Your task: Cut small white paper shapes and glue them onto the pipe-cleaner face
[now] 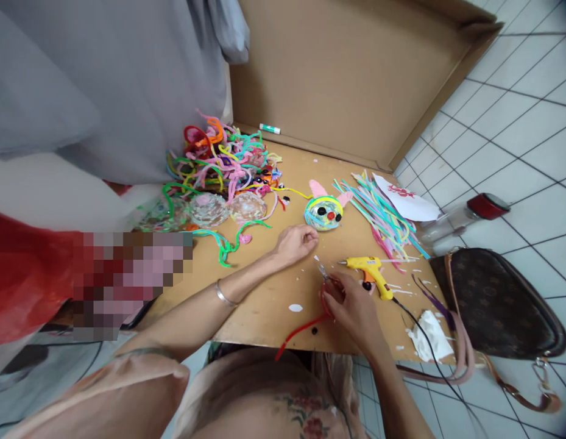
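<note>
My left hand point(297, 245) is closed over the middle of the table, its fingertips pressed together; anything between them is too small to make out. Nearer the front edge, my right hand point(351, 305) is wrapped round red-handled scissors point(324, 272), their blades pointing up and left. A red pipe cleaner point(297, 335) extends left from beside that hand. Just beyond my left hand lies a round craft face point(323, 213) with pink ears, black eyes and a red nose. The yellow glue gun point(370, 271) rests right of the scissors.
A tangled pile of coloured pipe cleaners point(214, 161) covers the back left. Straight pipe cleaners point(385, 216) lie at the right, near a bottle point(465, 216) and a brown bag point(497, 305). A cardboard panel point(346, 79) stands behind. The glue gun's cord point(431, 347) trails off the right front.
</note>
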The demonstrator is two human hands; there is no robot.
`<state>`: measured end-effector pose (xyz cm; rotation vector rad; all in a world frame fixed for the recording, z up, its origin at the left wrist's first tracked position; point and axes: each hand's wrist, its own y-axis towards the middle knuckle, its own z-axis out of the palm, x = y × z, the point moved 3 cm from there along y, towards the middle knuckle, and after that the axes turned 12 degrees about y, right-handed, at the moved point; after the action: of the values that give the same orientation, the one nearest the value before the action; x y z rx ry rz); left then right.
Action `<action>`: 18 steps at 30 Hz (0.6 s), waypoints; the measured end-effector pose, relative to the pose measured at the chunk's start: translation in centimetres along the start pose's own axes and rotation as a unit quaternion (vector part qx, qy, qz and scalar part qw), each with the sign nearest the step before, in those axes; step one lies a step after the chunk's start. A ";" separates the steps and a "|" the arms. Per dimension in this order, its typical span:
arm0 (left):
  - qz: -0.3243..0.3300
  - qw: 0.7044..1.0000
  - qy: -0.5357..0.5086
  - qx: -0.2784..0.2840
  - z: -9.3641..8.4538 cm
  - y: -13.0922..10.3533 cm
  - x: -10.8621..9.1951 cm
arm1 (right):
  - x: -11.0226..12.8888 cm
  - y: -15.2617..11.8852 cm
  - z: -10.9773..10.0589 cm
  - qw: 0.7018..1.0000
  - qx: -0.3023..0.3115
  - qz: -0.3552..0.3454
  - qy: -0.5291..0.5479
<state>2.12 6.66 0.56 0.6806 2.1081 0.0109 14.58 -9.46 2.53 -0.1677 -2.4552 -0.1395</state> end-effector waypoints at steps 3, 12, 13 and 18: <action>0.025 0.995 0.024 -0.090 -1.1 0.8 0.0 | 0.5 -0.3 0.0 0.999 0.022 0.008 -0.047; 0.058 0.990 0.063 -0.114 -2.3 4.3 -0.3 | -0.1 -0.3 0.0 0.997 0.051 0.017 -0.046; 0.058 0.989 0.074 -0.111 -2.2 4.4 -0.2 | -0.2 -0.4 0.0 0.997 0.054 0.018 -0.043; 0.062 0.988 0.097 -0.107 -2.0 4.6 0.1 | -0.3 -0.5 -0.1 0.998 0.061 0.011 -0.016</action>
<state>2.68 11.08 2.89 0.7022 2.2055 0.3816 14.77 -9.97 2.36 -0.1429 -2.4834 0.0234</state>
